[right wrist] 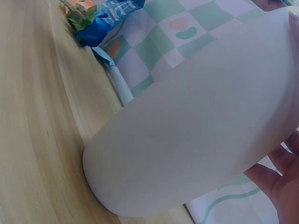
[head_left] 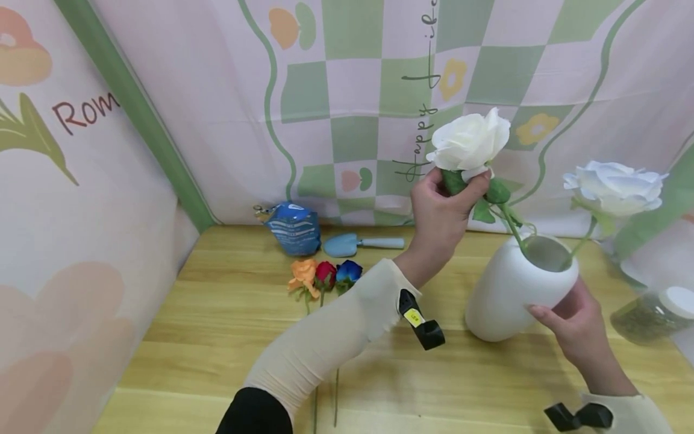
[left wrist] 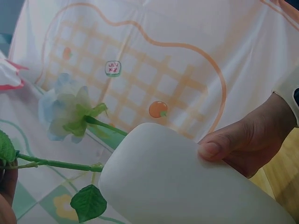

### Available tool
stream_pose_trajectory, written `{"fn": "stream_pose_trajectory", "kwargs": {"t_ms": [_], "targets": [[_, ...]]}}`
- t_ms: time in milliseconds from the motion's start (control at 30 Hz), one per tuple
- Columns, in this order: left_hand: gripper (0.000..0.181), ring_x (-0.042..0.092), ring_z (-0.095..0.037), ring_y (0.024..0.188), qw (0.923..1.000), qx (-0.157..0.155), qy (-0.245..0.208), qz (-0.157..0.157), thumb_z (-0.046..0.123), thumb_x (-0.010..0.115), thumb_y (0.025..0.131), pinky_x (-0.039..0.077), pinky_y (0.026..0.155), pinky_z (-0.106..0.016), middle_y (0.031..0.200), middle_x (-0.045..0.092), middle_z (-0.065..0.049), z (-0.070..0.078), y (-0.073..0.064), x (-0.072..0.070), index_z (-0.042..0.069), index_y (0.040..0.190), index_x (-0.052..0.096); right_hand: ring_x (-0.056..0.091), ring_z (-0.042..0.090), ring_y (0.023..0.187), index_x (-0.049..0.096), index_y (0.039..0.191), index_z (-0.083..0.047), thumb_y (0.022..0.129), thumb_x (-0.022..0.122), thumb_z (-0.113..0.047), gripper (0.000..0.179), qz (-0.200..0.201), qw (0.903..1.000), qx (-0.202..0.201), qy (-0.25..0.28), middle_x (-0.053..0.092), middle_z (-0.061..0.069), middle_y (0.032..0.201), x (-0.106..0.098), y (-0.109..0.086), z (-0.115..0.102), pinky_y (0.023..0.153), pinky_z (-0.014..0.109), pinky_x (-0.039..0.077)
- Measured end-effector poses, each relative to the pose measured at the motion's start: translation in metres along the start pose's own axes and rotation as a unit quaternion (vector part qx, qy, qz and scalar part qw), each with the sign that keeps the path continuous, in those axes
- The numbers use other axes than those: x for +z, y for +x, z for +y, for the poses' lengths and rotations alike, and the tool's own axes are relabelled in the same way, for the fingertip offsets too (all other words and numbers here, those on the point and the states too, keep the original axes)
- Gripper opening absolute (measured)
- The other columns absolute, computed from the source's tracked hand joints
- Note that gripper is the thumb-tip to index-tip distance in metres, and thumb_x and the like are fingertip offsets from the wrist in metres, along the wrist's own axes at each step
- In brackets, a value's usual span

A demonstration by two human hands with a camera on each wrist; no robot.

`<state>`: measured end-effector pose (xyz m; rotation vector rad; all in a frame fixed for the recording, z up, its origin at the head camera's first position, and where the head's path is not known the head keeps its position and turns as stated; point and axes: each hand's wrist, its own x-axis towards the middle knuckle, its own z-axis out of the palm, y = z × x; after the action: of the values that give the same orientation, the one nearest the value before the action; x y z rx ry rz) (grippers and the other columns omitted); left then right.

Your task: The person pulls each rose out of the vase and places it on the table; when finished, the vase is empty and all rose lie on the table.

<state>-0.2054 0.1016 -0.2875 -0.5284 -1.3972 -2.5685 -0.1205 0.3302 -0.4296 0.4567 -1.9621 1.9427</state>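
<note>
My left hand (head_left: 441, 220) pinches a white rose (head_left: 470, 141) just under its bloom; the green stem runs down into the mouth of a white vase (head_left: 515, 295). With thumb in front and fingers behind, my right hand (head_left: 580, 328) grips the vase's right side. The vase leans a little to the right, its base at the wooden table (right wrist: 42, 140). A pale blue rose (head_left: 615, 188) stands in the vase too, drooping to the right over the rim. In the left wrist view a green leaf (left wrist: 88, 204) hangs near the vase's mouth.
Left of the vase lie an orange flower (head_left: 303, 276), a red rose (head_left: 325, 274) and a blue rose (head_left: 348, 272) with long stems. Behind them are a blue bag (head_left: 294, 230) and a small blue trowel (head_left: 344, 245). A white-lidded jar (head_left: 650, 316) lies at the right.
</note>
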Motion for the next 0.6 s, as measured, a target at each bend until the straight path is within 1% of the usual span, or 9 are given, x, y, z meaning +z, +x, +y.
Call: {"fn": "stream_pose_trajectory", "kwargs": {"t_ms": [67, 233, 400, 600], "targets": [[0.032, 0.064, 0.002, 0.087, 0.9999, 0.002, -0.005, 0.010, 0.000, 0.072, 0.086, 0.058, 0.083, -0.018, 0.103, 0.067, 0.000, 0.001, 0.001, 0.000, -0.009, 0.115, 0.061, 0.062, 0.002, 0.109, 0.043, 0.147, -0.001, 0.078, 0.058, 0.027, 0.076, 0.000, 1.0000, 0.000, -0.001, 0.061, -0.003, 0.125, 0.000, 0.000, 0.000, 0.091, 0.007, 0.051], [0.033, 0.064, -0.001, 0.086, 0.9992, 0.011, -0.010, 0.038, 0.001, 0.073, 0.085, 0.057, 0.076, -0.014, 0.095, 0.065, 0.012, 0.003, 0.004, -0.001, -0.010, 0.114, 0.061, 0.062, 0.002, 0.110, 0.041, 0.148, -0.001, 0.078, 0.057, 0.027, 0.076, -0.005, 1.0000, -0.001, 0.000, 0.060, -0.003, 0.126, 0.000, 0.000, 0.001, 0.091, 0.008, 0.051], [0.033, 0.063, -0.001, 0.086, 0.9980, 0.014, -0.021, 0.058, 0.001, 0.073, 0.085, 0.055, 0.075, -0.013, 0.094, 0.066, 0.012, 0.005, 0.007, -0.006, -0.011, 0.113, 0.062, 0.062, 0.002, 0.111, 0.041, 0.148, 0.000, 0.078, 0.057, 0.027, 0.077, -0.005, 1.0000, -0.002, -0.001, 0.060, -0.003, 0.127, 0.000, 0.000, 0.001, 0.092, 0.008, 0.051], [0.031, 0.062, 0.000, 0.090, 0.9967, 0.011, -0.020, 0.077, 0.005, 0.074, 0.086, 0.055, 0.077, -0.014, 0.097, 0.066, 0.011, 0.005, 0.007, -0.010, -0.007, 0.113, 0.063, 0.062, 0.002, 0.111, 0.041, 0.148, -0.001, 0.078, 0.057, 0.027, 0.076, -0.007, 0.9999, -0.003, 0.009, 0.061, -0.003, 0.127, 0.000, 0.000, 0.002, 0.092, 0.008, 0.052]]}}
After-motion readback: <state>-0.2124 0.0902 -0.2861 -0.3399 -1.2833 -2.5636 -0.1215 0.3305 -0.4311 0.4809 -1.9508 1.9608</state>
